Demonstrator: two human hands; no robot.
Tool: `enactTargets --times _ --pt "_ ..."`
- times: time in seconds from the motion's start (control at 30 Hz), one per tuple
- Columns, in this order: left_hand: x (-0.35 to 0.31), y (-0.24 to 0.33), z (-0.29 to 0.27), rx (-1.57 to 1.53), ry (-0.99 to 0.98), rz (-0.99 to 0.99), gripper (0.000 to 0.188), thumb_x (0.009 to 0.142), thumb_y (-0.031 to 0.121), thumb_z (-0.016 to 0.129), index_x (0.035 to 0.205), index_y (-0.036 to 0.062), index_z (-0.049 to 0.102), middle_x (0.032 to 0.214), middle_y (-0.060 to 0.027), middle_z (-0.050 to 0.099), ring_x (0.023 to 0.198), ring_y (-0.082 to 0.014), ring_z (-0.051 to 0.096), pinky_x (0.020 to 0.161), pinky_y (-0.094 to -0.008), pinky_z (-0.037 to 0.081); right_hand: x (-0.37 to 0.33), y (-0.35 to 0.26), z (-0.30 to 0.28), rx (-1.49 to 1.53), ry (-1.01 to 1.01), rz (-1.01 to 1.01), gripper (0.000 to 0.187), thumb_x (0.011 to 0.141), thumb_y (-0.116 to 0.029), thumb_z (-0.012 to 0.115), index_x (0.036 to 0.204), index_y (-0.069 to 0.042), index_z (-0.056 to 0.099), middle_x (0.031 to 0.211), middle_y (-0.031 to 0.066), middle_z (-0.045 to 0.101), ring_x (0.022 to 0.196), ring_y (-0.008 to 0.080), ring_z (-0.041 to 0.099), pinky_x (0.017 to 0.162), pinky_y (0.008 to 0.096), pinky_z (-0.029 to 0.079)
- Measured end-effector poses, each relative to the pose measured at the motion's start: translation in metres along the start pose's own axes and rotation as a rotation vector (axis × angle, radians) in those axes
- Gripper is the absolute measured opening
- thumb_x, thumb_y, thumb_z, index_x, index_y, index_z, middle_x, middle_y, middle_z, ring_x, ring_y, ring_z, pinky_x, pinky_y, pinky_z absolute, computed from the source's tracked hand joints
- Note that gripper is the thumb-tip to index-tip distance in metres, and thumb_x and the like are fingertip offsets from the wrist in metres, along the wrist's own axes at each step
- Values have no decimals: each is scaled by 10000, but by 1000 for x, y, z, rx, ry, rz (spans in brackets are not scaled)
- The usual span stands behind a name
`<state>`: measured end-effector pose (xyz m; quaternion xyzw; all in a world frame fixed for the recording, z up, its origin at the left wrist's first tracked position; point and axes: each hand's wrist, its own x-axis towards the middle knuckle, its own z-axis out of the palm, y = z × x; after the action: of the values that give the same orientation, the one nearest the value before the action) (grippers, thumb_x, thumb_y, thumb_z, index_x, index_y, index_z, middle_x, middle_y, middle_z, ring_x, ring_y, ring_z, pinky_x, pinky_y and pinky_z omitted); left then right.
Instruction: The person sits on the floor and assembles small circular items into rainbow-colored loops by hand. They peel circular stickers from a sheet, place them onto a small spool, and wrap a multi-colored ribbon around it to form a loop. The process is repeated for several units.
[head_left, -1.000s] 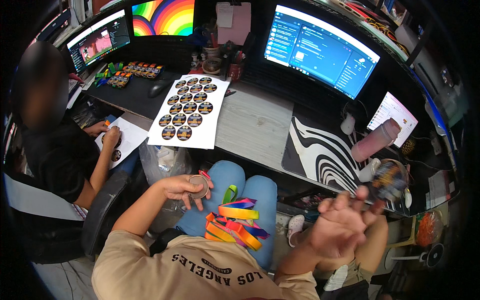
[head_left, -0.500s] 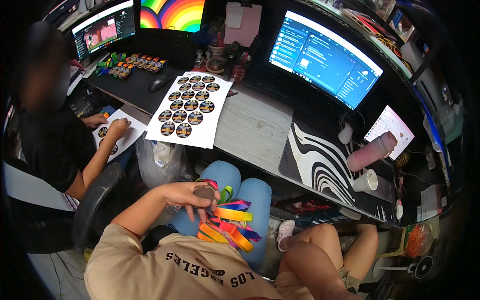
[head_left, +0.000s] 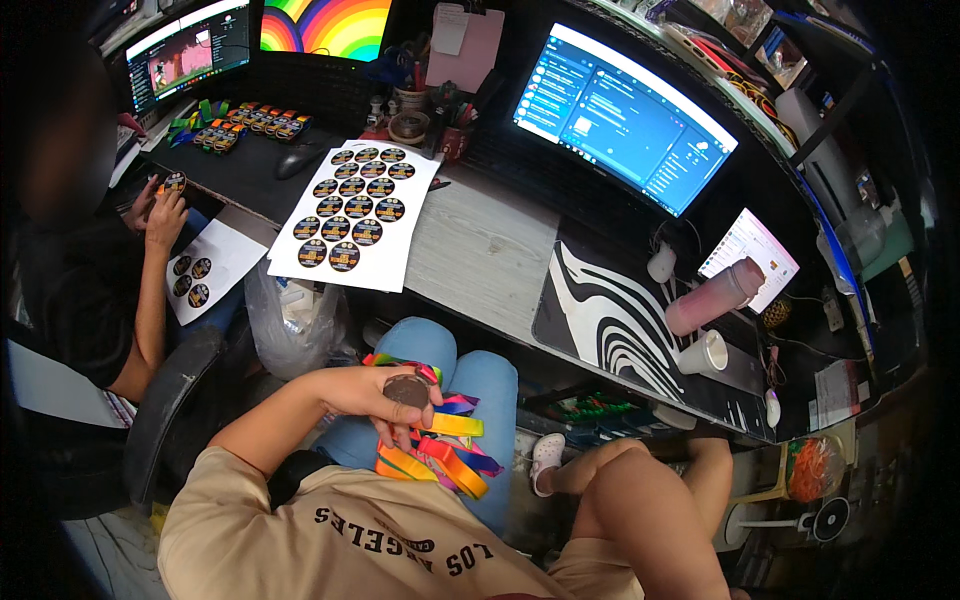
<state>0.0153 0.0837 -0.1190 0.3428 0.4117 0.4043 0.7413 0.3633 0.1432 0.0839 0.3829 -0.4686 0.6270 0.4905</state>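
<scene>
My left hand (head_left: 385,400), closed, grips a dark round medal (head_left: 407,391) over my lap, its flat face turned up. Several ribbons (head_left: 445,450) in yellow, orange, pink, blue and purple hang below that hand and lie across my jeans. Some strands pass beside my fingers; which one joins the medal is hidden. My right hand is outside the picture.
A co-worker's hands (head_left: 163,210) at the left hold a small disc above a sticker sheet (head_left: 225,262). Another sheet of round black stickers (head_left: 390,265) lies on the desk. Finished-looking medals (head_left: 265,120), a pink bottle (head_left: 712,297) and a white cup (head_left: 705,352) stand beyond.
The medal in my left hand now shows more of its flat face. The co-worker's hands have risen from the sticker sheet and hold a disc. The whole view has shifted slightly.
</scene>
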Motion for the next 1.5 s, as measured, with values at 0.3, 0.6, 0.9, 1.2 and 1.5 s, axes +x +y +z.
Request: enactTargets --times 0.3,0.6,0.9,1.2,1.5 --pt "12 2 10 16 -63 101 652 945 560 420 1299 13 382 1098 -122 584 872 -310 698 726 -352 592 -11 33 -6 -154 12 -221 460 876 -210 590 1298 -68 474 1295 200 461 1060 262 515 924 443 394" --pt "41 23 28 -539 -58 414 794 952 660 194 1290 -6 462 1076 -267 616 779 -382 698 587 -392 617 -72 106 -48 -787 321 -608 424 859 -128 622 1250 -41 487 1287 207 453 999 267 537 832 407 476" --pt "33 37 47 -612 75 484 663 1007 527 284 1403 7 393 1340 -247 505 1171 -395 565 941 -489 513 -86 114 -83 -963 453 206 145 837 48 616 979 25 594 1075 203 571 962 236 575 869 363 508" --pt "44 32 41 -669 68 400 621 1009 522 315 1370 35 451 1318 -178 555 1131 -306 609 937 -439 505 -94 133 -94 -911 511 598 152 768 123 674 900 49 658 905 136 654 829 180 612 749 258 480" --pt "45 18 57 -791 -21 367 590 1018 483 334 1332 6 481 1287 -182 575 1123 -252 612 938 -393 505 -99 153 -89 -745 632 925 423 808 89 693 1207 56 556 849 78 667 773 82 604 711 186 462"
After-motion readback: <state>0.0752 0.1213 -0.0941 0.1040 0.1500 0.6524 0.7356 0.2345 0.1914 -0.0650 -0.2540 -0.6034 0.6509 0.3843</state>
